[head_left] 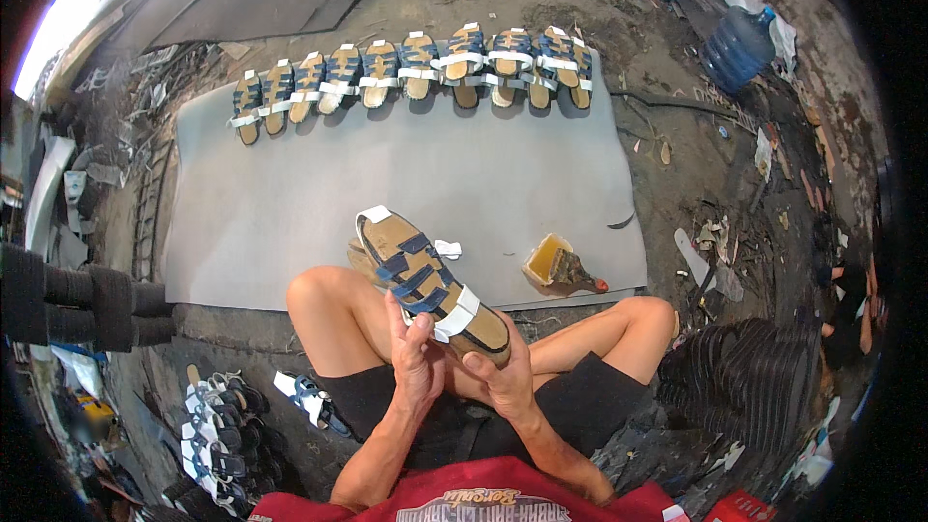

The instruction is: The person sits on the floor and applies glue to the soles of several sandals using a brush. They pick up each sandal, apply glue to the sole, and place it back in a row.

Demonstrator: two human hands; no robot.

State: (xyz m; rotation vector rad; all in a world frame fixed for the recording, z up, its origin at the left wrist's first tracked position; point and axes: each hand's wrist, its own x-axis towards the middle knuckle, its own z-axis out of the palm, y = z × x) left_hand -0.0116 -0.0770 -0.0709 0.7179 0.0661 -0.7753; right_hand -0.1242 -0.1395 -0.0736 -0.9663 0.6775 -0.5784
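Observation:
Above my lap I hold a sandal (425, 271) with a tan footbed, dark blue woven straps and white strap pieces. My left hand (416, 353) grips its near left side, thumb by the white strap. My right hand (505, 377) wraps the rounded near end, its thumb along the dark edge. Part of another tan sole shows behind the sandal; whether it is a separate one I cannot tell. Just beyond lies a small white scrap (448, 249) on the grey sheet (319, 184). A brush (580, 277) rests against a container of amber glue-like stuff (549, 257) at the right.
Several similar sandals (380, 75) line the sheet's far edge, some stacked. Strap uppers (217, 435) lie heaped at lower left, beside one loose upper (311, 400). Dark ridged soles (744, 377) pile up at right. Big blue water bottles (737, 46) lie at far right.

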